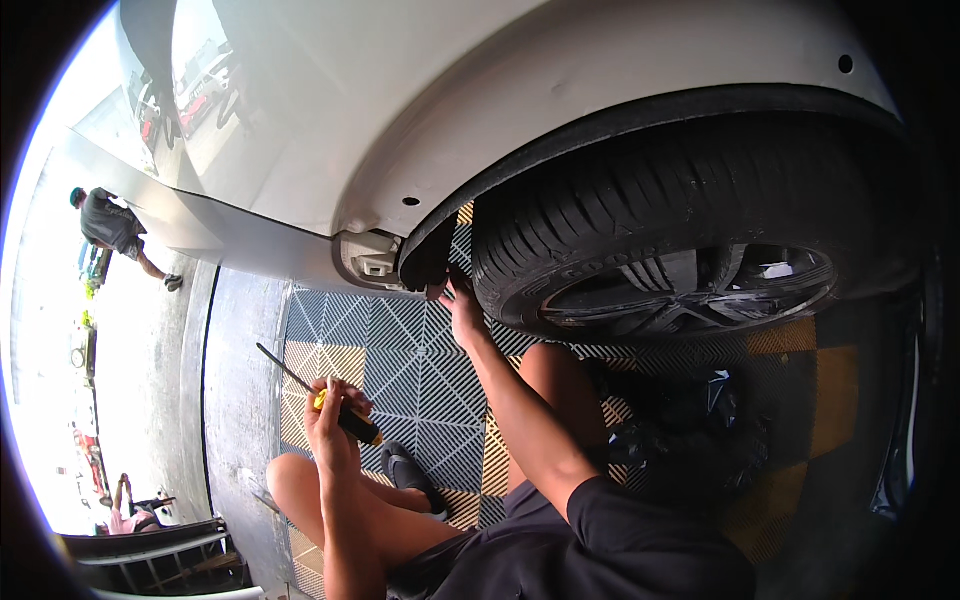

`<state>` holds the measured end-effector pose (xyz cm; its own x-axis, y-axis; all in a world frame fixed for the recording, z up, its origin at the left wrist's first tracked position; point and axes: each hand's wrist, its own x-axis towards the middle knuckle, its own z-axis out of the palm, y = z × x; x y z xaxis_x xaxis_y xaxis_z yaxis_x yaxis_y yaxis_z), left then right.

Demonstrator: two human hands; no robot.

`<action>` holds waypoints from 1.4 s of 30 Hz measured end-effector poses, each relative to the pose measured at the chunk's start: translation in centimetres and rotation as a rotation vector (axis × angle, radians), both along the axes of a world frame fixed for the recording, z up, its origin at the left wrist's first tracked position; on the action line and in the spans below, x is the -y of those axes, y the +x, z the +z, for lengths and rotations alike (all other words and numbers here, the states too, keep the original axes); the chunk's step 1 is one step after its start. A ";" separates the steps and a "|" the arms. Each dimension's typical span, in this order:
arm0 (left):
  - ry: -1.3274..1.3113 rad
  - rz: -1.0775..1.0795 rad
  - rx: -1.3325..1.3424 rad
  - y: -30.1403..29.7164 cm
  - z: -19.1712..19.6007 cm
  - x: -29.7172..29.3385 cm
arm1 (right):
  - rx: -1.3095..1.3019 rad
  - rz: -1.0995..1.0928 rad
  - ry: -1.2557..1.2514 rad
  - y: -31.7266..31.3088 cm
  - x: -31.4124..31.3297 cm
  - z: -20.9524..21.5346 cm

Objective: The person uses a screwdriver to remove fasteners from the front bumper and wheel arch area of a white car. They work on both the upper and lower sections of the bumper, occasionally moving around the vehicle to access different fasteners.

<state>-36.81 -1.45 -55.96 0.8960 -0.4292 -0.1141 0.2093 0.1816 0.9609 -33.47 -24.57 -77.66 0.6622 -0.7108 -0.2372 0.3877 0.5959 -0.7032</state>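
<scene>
My left hand (338, 408) is closed on a screwdriver (362, 426) with a yellow and black handle. Its long dark shaft points up and to the left, away from the car. My right hand (462, 310) reaches up between the tire (600, 215) and the rear edge of the body. Its fingers are closed at the lower edge of the black wheel arch liner (428, 258); the fingertips are partly hidden there. Just left of that hand, a pale plastic fitting (375, 258) shows in an opening of the silver bumper (270, 235).
A dark spoked wheel rim (690, 300) faces my knees. Beneath me lies a grey and tan ribbed tile floor (420, 360). Black plastic bags (690, 420) lie at my right. Two people are at the far left, one standing (112, 222). A dark railed object (160, 560) stands at lower left.
</scene>
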 end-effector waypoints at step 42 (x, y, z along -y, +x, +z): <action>-0.062 0.221 0.049 0.0 -2.8 5.3 | -0.050 -0.362 -0.964 -5.2 -2.5 14.4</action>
